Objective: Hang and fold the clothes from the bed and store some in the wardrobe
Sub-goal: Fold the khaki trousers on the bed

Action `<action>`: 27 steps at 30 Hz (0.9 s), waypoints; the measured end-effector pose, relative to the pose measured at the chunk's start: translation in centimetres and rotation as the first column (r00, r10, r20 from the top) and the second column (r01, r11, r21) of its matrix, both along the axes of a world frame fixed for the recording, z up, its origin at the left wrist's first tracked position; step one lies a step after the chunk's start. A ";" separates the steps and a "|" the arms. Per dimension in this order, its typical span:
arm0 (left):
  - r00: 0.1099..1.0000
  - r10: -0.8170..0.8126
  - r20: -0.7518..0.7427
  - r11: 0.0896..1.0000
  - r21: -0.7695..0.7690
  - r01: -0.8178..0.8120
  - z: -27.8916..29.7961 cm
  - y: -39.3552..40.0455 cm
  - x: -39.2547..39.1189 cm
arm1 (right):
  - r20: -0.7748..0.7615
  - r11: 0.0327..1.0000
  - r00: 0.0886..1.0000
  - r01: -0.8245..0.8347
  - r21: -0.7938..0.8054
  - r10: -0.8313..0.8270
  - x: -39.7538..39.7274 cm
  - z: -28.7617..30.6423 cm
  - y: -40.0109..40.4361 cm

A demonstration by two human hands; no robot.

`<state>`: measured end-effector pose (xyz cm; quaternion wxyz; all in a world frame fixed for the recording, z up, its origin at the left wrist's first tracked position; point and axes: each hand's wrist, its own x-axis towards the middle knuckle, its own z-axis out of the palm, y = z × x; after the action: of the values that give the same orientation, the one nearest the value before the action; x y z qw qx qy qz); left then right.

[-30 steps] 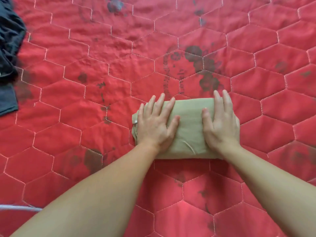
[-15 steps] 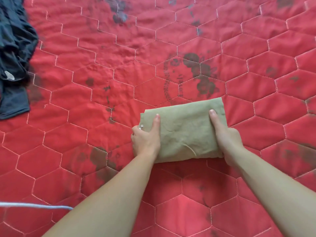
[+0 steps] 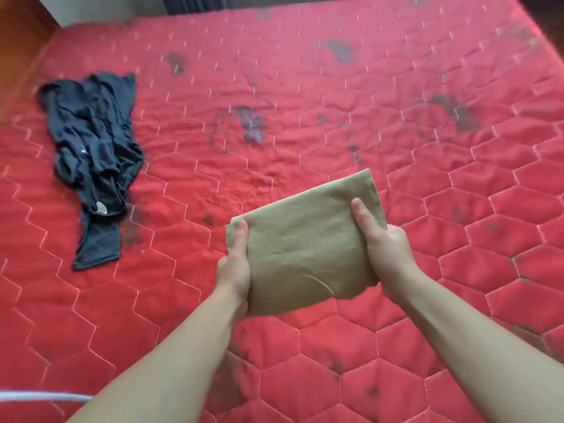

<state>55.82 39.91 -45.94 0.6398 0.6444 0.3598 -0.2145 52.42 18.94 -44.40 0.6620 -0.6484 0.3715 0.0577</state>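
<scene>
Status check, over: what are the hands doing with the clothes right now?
Left hand and right hand grip folded khaki garment, off the bed. Dark garment unfolded, left side. Nothing blocking.

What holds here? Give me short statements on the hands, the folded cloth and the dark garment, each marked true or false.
1. Both hands hold the folded cloth. True.
2. The cloth lies flat on the bed. False: it is lifted above it.
3. The dark garment is neatly folded. False: it lies crumpled.
4. The dark garment lies to the left of the cloth. True.
5. The left hand is empty. False: it grips the cloth's left edge, the right hand the right.
</scene>
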 end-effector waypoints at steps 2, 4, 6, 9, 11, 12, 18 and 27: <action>0.996 0.035 0.087 0.999 0.029 -0.038 5.9 0.6 2.4 | 0.067 0.998 0.997 -0.028 -0.064 0.032 2.7 6.1 0.4; 0.983 0.025 0.180 0.996 0.077 -0.039 12.7 1.4 4.6 | 0.120 0.989 0.989 -0.068 -0.134 0.084 4.9 12.4 0.8; 0.964 -0.002 0.267 0.984 0.172 -0.046 19.7 2.4 6.0 | 0.126 0.976 0.982 -0.113 -0.187 0.138 6.4 18.5 1.2; 0.924 0.003 0.382 0.960 0.258 -0.109 29.3 4.9 6.8 | 0.147 0.956 0.964 -0.183 -0.231 0.220 8.4 27.5 3.1; 0.888 0.046 0.458 0.954 0.243 -0.175 35.2 7.0 6.6 | 0.211 0.942 0.936 -0.227 -0.247 0.281 9.3 33.3 4.9; 0.865 0.070 0.497 0.946 0.243 -0.217 38.0 8.2 6.1 | 0.252 0.936 0.918 -0.245 -0.251 0.307 9.6 36.0 5.8; 0.739 0.123 0.662 0.890 0.256 -0.378 50.6 13.7 -3.5 | 0.395 0.858 0.764 -0.422 -0.292 0.510 4.8 47.0 10.6; 0.653 0.241 0.718 0.655 0.376 -0.655 56.4 17.1 -25.3 | 0.392 0.649 0.533 -0.710 -0.275 0.750 -9.0 52.4 16.3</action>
<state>30.53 56.98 10.50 0.5101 0.7279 0.3379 0.3096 43.46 35.22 8.00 0.6190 -0.7632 -0.1045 0.1534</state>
